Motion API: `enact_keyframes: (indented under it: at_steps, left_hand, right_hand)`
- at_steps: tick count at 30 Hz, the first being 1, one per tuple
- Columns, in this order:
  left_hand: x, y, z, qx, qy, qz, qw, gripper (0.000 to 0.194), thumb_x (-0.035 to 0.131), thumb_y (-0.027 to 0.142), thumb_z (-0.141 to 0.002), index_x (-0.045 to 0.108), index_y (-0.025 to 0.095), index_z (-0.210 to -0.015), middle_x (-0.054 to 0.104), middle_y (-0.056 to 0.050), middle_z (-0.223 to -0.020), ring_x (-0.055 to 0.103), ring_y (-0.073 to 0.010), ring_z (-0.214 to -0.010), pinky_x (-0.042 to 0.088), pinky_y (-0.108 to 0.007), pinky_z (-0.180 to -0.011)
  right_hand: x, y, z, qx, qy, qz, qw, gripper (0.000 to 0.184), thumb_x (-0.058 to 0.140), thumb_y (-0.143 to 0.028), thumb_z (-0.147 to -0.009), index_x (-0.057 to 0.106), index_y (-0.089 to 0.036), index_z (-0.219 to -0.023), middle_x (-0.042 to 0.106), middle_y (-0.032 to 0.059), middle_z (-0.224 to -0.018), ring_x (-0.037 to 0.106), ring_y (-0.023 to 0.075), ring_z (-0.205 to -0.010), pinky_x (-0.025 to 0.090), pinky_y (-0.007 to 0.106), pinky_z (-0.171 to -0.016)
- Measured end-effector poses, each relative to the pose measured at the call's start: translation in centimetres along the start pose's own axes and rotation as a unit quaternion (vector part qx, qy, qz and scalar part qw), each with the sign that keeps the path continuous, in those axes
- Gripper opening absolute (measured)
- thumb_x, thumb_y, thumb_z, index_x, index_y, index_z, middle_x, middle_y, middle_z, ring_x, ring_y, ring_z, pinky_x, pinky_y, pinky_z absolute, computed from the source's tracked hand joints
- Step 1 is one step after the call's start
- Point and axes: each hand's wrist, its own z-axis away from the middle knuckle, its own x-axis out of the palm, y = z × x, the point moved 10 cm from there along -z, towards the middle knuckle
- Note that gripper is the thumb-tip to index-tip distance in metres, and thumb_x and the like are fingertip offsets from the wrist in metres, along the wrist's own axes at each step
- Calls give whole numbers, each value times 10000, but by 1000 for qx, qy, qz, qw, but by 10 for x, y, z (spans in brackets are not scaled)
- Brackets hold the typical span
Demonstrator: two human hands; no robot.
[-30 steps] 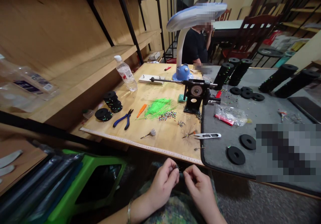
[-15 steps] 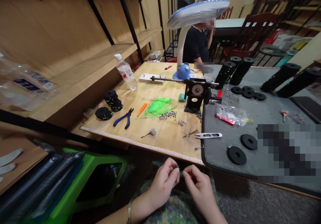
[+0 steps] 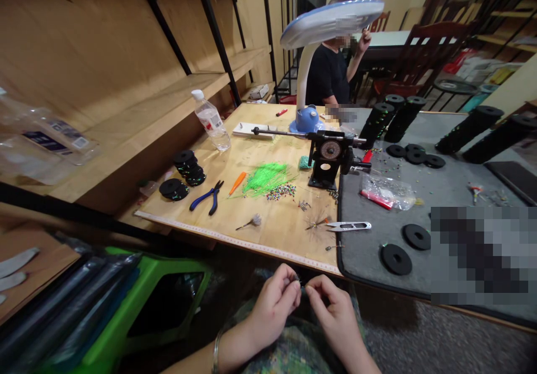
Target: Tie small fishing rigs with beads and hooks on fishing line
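Observation:
Close together above my lap, in front of the table edge, are both hands. My left hand (image 3: 274, 304) has thumb and fingers pinched on something small and dark that I cannot make out. The fingertips of my right hand (image 3: 331, 307) are pinched too, a short gap from the left; whatever they hold is too small to name. On the table just beyond lie thread snips (image 3: 350, 226), a small bundle of fine wires (image 3: 318, 223) and another with a pale tuft (image 3: 251, 221). Bright green strands (image 3: 268, 178) and a heap of coloured beads (image 3: 281, 192) are farther back.
A black winding machine (image 3: 325, 159) and a blue-based lamp (image 3: 308, 119) stand mid-table. Blue pliers (image 3: 207, 198), an orange-handled tool (image 3: 238, 183) and a plastic bottle (image 3: 212, 122) are leftward. Black foam spools (image 3: 396, 258) lie on the grey mat (image 3: 364, 256). A person (image 3: 329, 75) sits beyond.
My hands stay in nearly the same place and pose. Behind the lamp, the seated person's raised hand has moved outward to the right, away from the head.

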Motion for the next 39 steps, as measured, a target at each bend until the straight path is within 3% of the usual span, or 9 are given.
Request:
enact_keyframes:
  at_steps: [8,16,22,39]
  left_hand:
    - [-1,-2,0,0,4,-1,1000,264,478,432,-898,409,207,-779,421,67,-609,359,-88,-519,301,-207,-488]
    - [-11,7,3,76,31,-172,982,138,424,295,-938,452,198,-844,489,25,-678,465,-126,-610,363,-240,-586]
    - [-9,17,5,103,27,-238,966,112,407,249,-935,449,202,-843,499,17,-691,484,-134,-614,367,-248,-597]
    - [-7,21,7,115,21,-269,956,86,411,235,-925,455,205,-858,513,-2,-718,511,-150,-646,360,-254,-593]
  right_hand:
    - [-5,-3,0,1,18,-10,1000,243,525,-328,-883,591,-175,-706,562,-12,-593,477,131,-531,370,212,-508]
    - [-5,-8,2,42,14,-11,999,234,541,-292,-805,493,-197,-596,414,-62,-510,375,107,-481,289,211,-469]
    - [-2,-1,-3,75,20,-50,996,248,510,-306,-789,447,-203,-573,374,-68,-510,342,104,-487,286,211,-460]
    - [-6,-6,-2,44,46,21,998,229,544,-260,-772,455,-207,-568,419,-64,-494,379,103,-466,274,211,-459]
